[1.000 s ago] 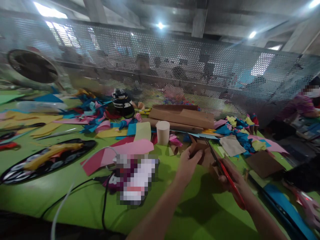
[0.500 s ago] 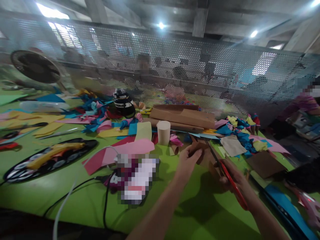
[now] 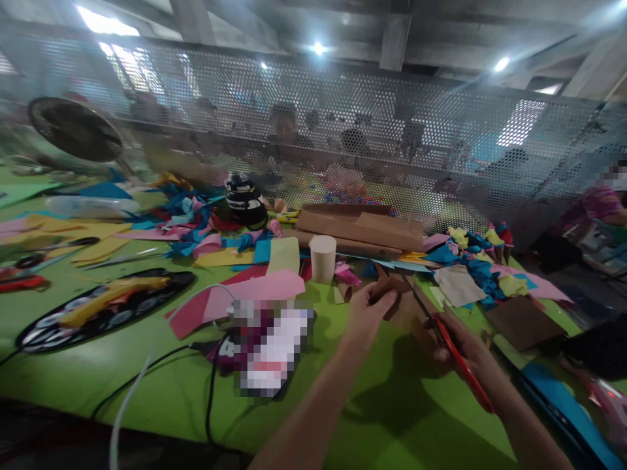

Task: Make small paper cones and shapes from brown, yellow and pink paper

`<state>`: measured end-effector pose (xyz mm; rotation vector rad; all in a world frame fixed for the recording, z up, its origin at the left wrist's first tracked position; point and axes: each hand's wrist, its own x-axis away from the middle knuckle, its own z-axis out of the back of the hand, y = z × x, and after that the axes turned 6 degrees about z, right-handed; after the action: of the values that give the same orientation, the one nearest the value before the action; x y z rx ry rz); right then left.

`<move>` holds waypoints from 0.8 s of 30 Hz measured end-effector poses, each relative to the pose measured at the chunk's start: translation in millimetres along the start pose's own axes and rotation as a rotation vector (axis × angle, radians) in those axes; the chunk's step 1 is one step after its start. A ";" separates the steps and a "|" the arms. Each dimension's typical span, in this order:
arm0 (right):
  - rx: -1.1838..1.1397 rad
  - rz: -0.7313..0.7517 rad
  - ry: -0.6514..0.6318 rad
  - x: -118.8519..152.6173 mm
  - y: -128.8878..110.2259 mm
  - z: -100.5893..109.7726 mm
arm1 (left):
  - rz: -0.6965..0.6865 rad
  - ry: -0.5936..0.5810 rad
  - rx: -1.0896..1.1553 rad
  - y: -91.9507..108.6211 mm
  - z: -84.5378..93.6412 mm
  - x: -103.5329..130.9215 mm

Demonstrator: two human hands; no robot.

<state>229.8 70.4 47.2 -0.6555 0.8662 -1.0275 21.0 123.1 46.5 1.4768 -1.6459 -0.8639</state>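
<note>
My left hand (image 3: 368, 308) pinches a piece of brown paper (image 3: 400, 308) between thumb and fingers above the green table (image 3: 377, 418). Red-handled scissors (image 3: 458, 362) are in my right hand (image 3: 467, 346), their dark blades lying against the paper and pointing away from me. How far the blades are parted is hard to make out. Left of the paper stands a cream cylinder (image 3: 322, 260), with a small rolled brown piece and pink paper (image 3: 349, 274) beside it.
Folded brown paper (image 3: 360, 230) lies along the back. Coloured scraps (image 3: 482, 274) are heaped at right, and a dark jar (image 3: 245, 202) stands left of centre. Nearer me are a phone (image 3: 277, 352) and cables (image 3: 209, 391). A fan (image 3: 76, 129) is at far left; a perforated screen (image 3: 196, 143) closes off the back.
The view has shifted slightly, so the table's things sit a little further right. Both hands keep nearly the same pose on the paper and the scissors.
</note>
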 end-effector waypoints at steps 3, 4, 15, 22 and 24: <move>0.008 0.016 0.037 -0.7 4.1 0.7 | -0.015 -0.020 -0.033 1.6 1.7 -0.9; 0.011 0.009 0.032 -1.0 6.1 1.7 | -0.019 -0.023 -0.047 1.8 2.8 -1.6; 0.005 -0.031 0.039 7.2 2.5 2.4 | -0.087 -0.053 -0.097 -5.5 7.0 -7.3; -0.019 -0.051 0.048 13.1 14.2 -15.0 | -0.119 -0.005 -0.087 -7.1 -0.1 -1.2; -0.020 -0.075 0.038 13.2 15.0 -21.2 | -0.128 0.004 -0.092 -6.9 -2.1 1.4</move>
<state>221.7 62.6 20.3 -0.6912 0.8916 -1.1033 26.2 120.9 41.7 1.5322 -1.5013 -0.9930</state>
